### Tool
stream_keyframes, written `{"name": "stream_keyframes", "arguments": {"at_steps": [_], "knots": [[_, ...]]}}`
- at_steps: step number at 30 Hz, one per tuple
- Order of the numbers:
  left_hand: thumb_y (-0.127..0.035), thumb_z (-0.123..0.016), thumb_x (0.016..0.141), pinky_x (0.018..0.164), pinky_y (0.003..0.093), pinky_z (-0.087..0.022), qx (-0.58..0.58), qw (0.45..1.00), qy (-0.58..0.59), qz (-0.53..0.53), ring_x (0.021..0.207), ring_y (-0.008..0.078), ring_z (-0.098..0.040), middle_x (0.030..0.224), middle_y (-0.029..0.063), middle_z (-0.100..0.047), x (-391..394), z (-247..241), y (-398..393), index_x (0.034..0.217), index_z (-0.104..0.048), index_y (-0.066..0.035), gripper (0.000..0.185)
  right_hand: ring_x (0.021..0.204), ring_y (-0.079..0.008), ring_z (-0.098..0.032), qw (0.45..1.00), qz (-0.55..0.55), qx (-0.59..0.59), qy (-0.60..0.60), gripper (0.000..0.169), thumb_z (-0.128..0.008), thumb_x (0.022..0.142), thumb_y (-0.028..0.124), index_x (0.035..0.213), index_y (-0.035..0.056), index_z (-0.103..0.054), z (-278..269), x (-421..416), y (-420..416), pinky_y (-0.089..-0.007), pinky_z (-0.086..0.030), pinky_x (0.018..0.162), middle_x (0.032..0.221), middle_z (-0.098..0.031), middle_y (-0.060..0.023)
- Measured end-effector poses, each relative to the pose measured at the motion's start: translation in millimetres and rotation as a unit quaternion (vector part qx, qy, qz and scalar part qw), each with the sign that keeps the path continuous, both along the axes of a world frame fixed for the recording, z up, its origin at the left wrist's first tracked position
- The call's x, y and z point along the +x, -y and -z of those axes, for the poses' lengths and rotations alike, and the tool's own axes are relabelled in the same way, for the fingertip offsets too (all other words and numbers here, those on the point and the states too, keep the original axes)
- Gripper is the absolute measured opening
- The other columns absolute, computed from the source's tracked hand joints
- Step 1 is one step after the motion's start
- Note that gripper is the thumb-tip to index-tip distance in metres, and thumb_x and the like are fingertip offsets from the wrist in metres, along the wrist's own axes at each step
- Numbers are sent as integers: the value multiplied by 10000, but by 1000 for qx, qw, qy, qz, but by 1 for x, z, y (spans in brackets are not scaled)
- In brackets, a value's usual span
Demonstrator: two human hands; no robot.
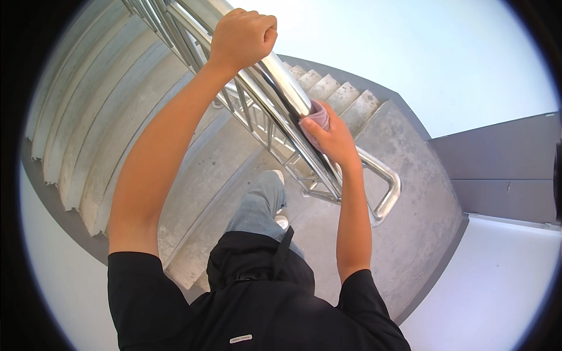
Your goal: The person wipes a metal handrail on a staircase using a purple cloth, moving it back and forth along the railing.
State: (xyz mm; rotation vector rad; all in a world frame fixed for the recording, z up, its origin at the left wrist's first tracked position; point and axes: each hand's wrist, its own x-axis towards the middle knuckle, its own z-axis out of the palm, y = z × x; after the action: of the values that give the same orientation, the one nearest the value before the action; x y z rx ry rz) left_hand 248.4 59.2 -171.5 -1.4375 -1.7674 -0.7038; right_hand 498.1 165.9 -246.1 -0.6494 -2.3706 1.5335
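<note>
My right hand (337,136) wraps a pink cloth (315,120) around the thick, polished metal handrail (287,81) of a staircase. The thumb lies along the near side of the cloth, and the other fingers go out of sight on the far side. Farther up the rail, my left hand (246,37) is curled into a fist over the tube and hides part of it. No object shows in that fist; whether it touches the metal is hidden from above. Thinner metal rails and balusters (268,114) run below the handrail.
Concrete steps (118,101) rise on the left, and another flight (338,94) lies beyond the railing. My feet are on the concrete landing (316,237). The handrail's bent end (390,188) projects on the right. White walls (395,44) and a grey panel (505,162) border the stairwell.
</note>
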Motion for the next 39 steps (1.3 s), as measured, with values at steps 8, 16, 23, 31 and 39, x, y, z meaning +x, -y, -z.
{"name": "stream_keyframes", "arguments": {"at_steps": [8,16,23,31,39], "knots": [[-104,-604,770,661,346,-477,3,1000,-23,-3,534,239,-536,564,46,-590,-3,-1,-1,672,-649,-118,109,1048,-242,-645,996,72,-2,54,402,-521,982,326,1253,48,-625,83,96,-29,-328,-461,935,1031,-705,-125],[-100,-572,803,604,373,-447,-15,1000,-1,8,606,250,-537,601,36,-573,-3,0,3,699,-638,-120,124,1143,-282,-585,986,152,48,-41,454,-515,994,372,1310,61,-610,116,183,-4,-385,-417,1012,1243,-618,-136],[-93,-572,782,599,364,-443,-5,1000,-4,8,600,247,-527,599,37,-564,-4,2,2,688,-633,-119,115,1235,-372,-513,935,248,194,-164,496,-464,1009,378,1321,14,-590,110,174,44,-458,-362,1059,1320,-563,-198],[-80,-563,776,593,354,-434,-7,999,-12,28,569,243,-503,585,33,-547,-2,-5,4,670,-619,-121,127,1261,-445,-470,928,24,326,-181,516,-618,939,309,1367,39,-517,130,89,97,-517,-342,1068,1397,-493,-230],[-61,-579,754,565,348,-416,15,999,-30,32,554,225,-484,563,24,-529,1,-7,3,649,-611,-131,130,1196,-444,-510,972,131,196,12,533,-667,902,261,1360,37,-511,193,32,64,-507,-385,1000,1308,-543,-257]]}}
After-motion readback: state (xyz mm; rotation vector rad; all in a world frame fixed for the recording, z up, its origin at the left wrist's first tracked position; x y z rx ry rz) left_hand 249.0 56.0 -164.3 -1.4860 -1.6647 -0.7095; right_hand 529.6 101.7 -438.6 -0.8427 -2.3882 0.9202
